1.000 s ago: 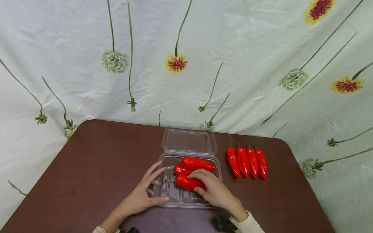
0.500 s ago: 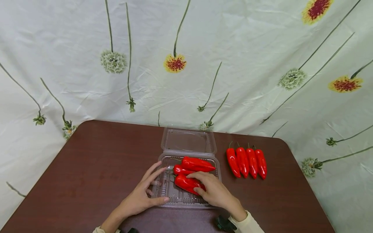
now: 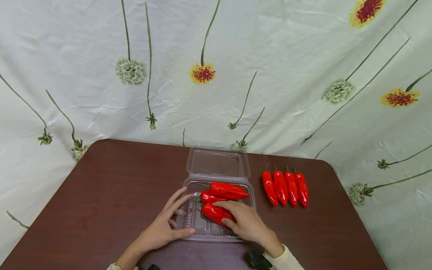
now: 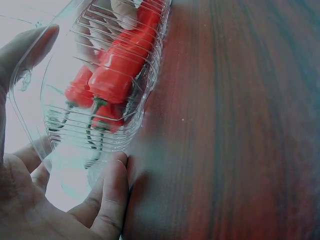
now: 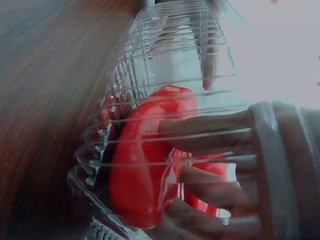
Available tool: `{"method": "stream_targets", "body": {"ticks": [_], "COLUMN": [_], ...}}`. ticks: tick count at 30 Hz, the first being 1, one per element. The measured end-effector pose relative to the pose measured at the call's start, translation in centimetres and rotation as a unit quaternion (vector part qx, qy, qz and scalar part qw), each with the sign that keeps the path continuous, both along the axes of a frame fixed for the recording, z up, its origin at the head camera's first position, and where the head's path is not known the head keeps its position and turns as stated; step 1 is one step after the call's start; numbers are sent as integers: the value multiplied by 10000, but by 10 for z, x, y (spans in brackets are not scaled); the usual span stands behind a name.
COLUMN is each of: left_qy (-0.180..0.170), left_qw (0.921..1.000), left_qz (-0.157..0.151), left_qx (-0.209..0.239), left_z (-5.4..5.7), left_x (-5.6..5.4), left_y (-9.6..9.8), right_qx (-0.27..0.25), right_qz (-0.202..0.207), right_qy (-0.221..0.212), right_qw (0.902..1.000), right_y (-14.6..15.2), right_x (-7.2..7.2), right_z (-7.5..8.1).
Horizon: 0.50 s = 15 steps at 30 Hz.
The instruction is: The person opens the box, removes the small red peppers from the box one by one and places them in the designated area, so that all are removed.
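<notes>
Red pepper (image 3: 212, 213), long axis ten-to-four o'clock, stem (image 3: 198, 203) at ten: I see the right hand (image 3: 249, 222) gripping it, left hand (image 3: 164, 227) spread wide at the tray (image 3: 200, 225)

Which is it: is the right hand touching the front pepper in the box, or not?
Touching. The right wrist view shows it: through the clear box, the right hand has fingers laid against the front pepper.

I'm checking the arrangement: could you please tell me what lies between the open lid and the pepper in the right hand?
The head view shows the box's rear rim, then one pepper and a second pepper.
</notes>
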<state>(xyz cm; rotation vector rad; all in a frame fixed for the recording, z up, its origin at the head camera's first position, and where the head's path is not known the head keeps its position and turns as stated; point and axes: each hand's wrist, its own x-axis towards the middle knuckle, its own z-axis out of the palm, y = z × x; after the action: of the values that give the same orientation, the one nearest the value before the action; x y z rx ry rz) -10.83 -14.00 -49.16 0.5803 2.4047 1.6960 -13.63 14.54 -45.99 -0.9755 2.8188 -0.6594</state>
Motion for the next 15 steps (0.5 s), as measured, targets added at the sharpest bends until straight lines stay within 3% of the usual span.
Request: {"method": "stream_targets", "body": {"ticks": [15], "left_qy": [149], "left_qw": [9999], "left_qz": [28], "left_qx": [32], "left_z": [1], "left_x": [1], "left_y": [1], "right_qx": [-176], "right_qz": [85], "right_qy": [-64], "right_qw": [9998], "right_y": [2], "right_x": [-1], "right_z": [-1]}}
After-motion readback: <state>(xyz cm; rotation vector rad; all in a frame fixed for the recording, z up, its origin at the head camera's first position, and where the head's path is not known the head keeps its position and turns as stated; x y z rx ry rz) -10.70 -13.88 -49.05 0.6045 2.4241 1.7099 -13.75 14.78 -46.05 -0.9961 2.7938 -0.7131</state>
